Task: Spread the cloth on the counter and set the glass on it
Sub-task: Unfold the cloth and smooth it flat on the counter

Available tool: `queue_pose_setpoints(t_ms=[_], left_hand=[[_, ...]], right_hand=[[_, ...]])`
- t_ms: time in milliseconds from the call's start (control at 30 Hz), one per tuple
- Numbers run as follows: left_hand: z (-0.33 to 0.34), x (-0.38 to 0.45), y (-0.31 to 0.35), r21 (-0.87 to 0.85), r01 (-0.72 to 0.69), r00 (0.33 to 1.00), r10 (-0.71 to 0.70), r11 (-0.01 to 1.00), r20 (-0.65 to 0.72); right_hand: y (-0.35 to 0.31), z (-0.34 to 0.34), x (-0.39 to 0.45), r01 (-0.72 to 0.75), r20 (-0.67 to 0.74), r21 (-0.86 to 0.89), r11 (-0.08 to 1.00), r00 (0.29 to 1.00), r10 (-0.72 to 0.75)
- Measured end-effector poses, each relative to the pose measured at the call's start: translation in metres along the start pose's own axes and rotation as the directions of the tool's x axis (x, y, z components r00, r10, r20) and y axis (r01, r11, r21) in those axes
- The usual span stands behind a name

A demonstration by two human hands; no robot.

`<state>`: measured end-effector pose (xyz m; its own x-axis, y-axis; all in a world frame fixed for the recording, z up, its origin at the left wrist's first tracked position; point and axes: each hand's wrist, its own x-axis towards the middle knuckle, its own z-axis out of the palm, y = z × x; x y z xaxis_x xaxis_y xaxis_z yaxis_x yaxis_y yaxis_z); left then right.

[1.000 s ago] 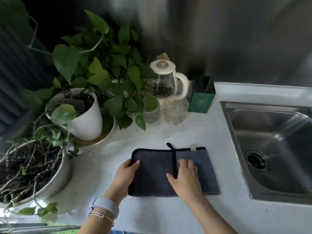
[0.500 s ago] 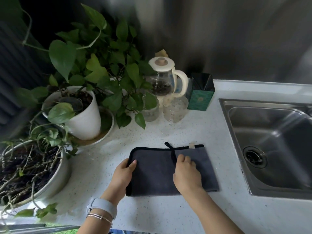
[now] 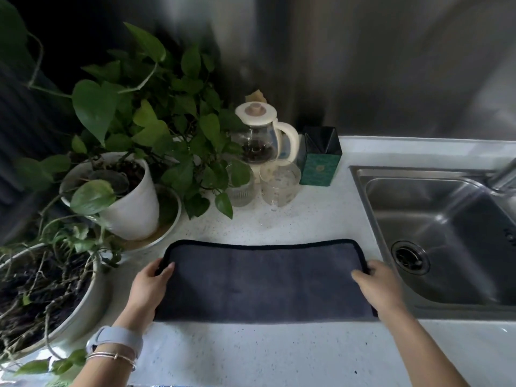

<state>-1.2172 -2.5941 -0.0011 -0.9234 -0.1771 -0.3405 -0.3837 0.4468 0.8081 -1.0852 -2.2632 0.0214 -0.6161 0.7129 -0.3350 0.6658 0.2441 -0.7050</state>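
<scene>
Dark grey black-edged microfibre cloth flat on white speckled tabletop, beside steel sink. Left hand grip pinches cloth's left edge; right hand grip pinches right edge. Clear dotted glass behind, near green box; box writing unreadable.

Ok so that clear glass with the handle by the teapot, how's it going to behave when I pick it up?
The glass looks empty, so it is probably light. It is clear glass, so likely fragile and perhaps slick; the small handle low on its front should help. It stands close to a ribbed glass and the teapot, so lifting straight up seems safest.
</scene>
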Motion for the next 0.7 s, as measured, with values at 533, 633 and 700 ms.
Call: queue_pose_setpoints(t_ms=[533,633,700], left_hand=[[0.017,0.035,0.004,0.09,-0.095,0.992,0.102,0.991,-0.07],[0.025,0.045,0.016,0.072,-0.092,0.99,0.099,0.993,-0.097],[0.031,0.053,0.025,0.051,-0.111,0.987,0.116,0.992,-0.107]], right_hand=[[0.005,0.027,0.038,0.027,-0.041,-0.011,1.0,0.999,-0.027],[-0.005,0.027,0.054,0.063,-0.095,-0.051,0.997,0.993,-0.068],[-0.01,0.028,0.065,0.079,-0.136,-0.098,0.992,0.987,-0.092]])
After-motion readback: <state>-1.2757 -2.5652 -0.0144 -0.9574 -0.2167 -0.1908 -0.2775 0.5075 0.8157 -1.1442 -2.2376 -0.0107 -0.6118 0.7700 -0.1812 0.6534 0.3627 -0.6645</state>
